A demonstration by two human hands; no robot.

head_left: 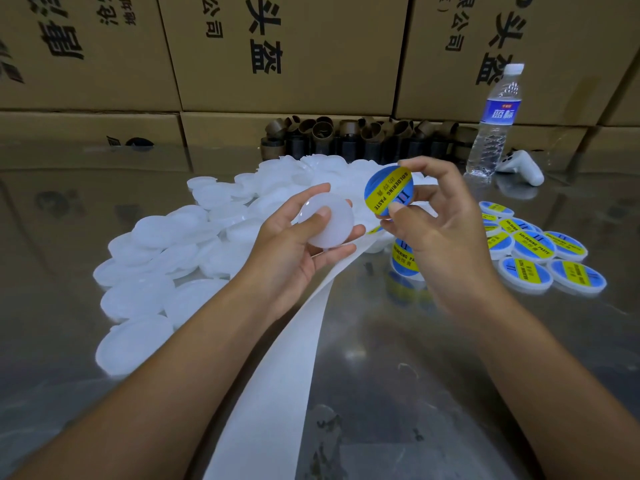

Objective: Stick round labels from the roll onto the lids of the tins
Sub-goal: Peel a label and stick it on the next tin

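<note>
1. Over the shiny surface (pixel 415 375), the left hand (pixel 294 244) cups a blank lid (pixel 327 220), thumb on top and fingers curled under. The lid is tipped towards the other hand, so its face is ready for a sticker.
2. Just beside it, the right hand (pixel 446 230) pinches a round label (pixel 389 194) by its edges, near the lid but apart from it. That hold, I'd say, keeps the sticky side free.
3. The backing strip (pixel 287 358) trails from under the hands to the near edge, out of the way.
4. Blank lids (pixel 166 258) are heaped on the left and labelled lids (pixel 540 251) lie well apart on the right, likely to keep done and undone separate.
5. A bottle (pixel 495 123), cardboard cores (pixel 346 136) and boxes (pixel 284 53) stand behind, clear of the work.
6. Only the left thumb, lying across the lid's face, looks likely to block the label.
</note>
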